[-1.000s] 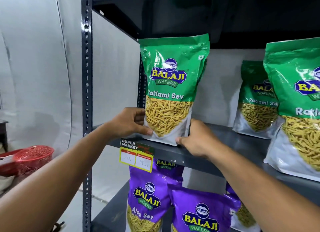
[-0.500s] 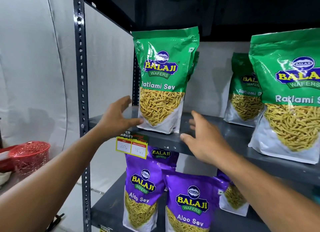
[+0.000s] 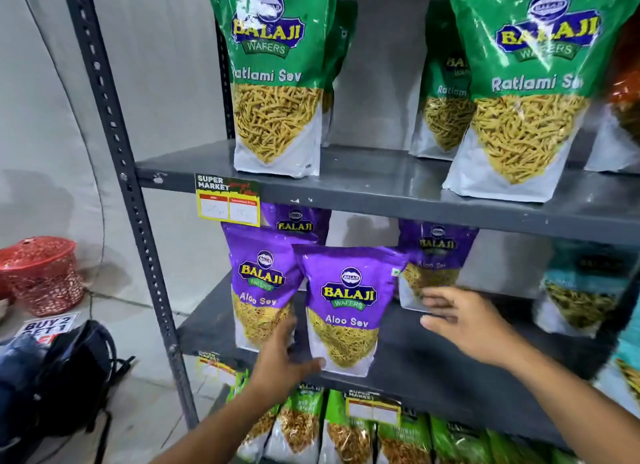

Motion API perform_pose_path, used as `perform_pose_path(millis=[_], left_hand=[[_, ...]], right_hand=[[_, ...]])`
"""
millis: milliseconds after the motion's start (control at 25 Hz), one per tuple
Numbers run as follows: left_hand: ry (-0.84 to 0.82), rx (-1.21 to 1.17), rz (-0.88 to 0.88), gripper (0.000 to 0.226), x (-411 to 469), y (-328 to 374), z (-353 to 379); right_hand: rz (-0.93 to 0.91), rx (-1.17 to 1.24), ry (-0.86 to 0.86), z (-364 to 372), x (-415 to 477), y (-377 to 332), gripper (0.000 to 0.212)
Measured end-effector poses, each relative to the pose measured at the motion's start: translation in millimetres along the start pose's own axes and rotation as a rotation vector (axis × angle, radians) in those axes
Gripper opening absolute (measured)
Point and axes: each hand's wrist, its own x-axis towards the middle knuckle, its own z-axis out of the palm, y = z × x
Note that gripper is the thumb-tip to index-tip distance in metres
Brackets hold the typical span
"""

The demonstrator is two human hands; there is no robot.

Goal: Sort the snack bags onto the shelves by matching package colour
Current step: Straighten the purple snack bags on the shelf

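A grey metal rack (image 3: 398, 193) holds the snack bags, and the front purple bag (image 3: 348, 307) marked Aloo Sev stands upright near the front edge of the middle shelf (image 3: 433, 366). The left hand (image 3: 280, 363) is just left of that purple bag, fingers spread and loose, the thumb lying against the bag's lower left corner; it grips nothing. The right hand (image 3: 467, 321) hovers to the right of the bag, open with fingers apart, in front of another purple bag (image 3: 433, 255) further back. A third purple bag (image 3: 259, 283) stands just left of the front one, partly behind it, with a fourth (image 3: 298, 221) deeper in. Above the purple bag, on the upper shelf (image 3: 381, 183), green bags (image 3: 277, 75) of Ratlami Sev stand upright. A yellow price tag (image 3: 228, 204) hangs from that shelf's front edge. Below the purple bag, light green bags (image 3: 346, 429) fill the lowest level. Far left of it, on the floor, sit a red basket (image 3: 41, 273) and a dark backpack (image 3: 69, 373).
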Motion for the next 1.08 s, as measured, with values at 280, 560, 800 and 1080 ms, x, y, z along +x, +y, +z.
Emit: perform_pose_path(millis=[280, 560, 800, 1080], left_hand=[[-0.072, -0.074, -0.172, 0.058, 9, -42, 35], [-0.124, -0.074, -0.248, 0.044, 35, -67, 33], [-0.135, -0.141, -0.229, 0.022, 42, -71, 38], [-0.207, -0.188, -0.123, 0.023, 54, -73, 51]], right_hand=[[0.220, 0.457, 0.033, 50, 8, 38, 0.063], [0.191, 0.590, -0.119, 88, 33, 34, 0.048], [0.179, 0.694, -0.064, 107, 52, 54, 0.034], [0.198, 0.795, 0.070, 104, 57, 77, 0.026]])
